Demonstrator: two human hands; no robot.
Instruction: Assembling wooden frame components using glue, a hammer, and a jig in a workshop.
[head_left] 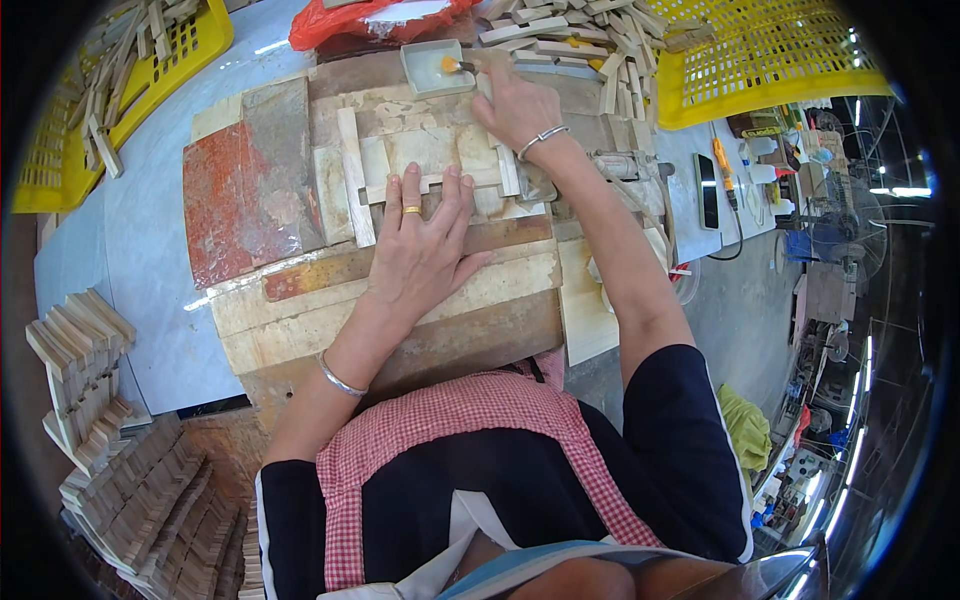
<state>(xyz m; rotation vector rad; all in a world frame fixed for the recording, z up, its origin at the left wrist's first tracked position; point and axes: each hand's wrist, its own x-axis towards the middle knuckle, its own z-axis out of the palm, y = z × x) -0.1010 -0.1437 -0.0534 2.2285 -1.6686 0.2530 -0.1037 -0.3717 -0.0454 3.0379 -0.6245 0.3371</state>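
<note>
A small wooden frame lies on the worn work board (400,262): a left strip (352,170), a short right strip (508,172) and a crosspiece (485,178) between them. My left hand (420,235) rests on the crosspiece, fingers stretched out flat and thumb spread. My right hand (522,108) is closed around a small brush (462,66), its handle mostly hidden by the fingers. The yellowish brush tip dips into a shallow pale dish (425,80) holding a whitish substance, which I cannot identify for certain.
Loose wooden strips (550,30) are heaped behind the dish, beside a red plastic bag (330,28). Yellow crates (720,75) stand at both back corners. A phone (707,195) and orange-handled tool (722,160) lie right. Stacked wooden frames (140,490) rise at lower left.
</note>
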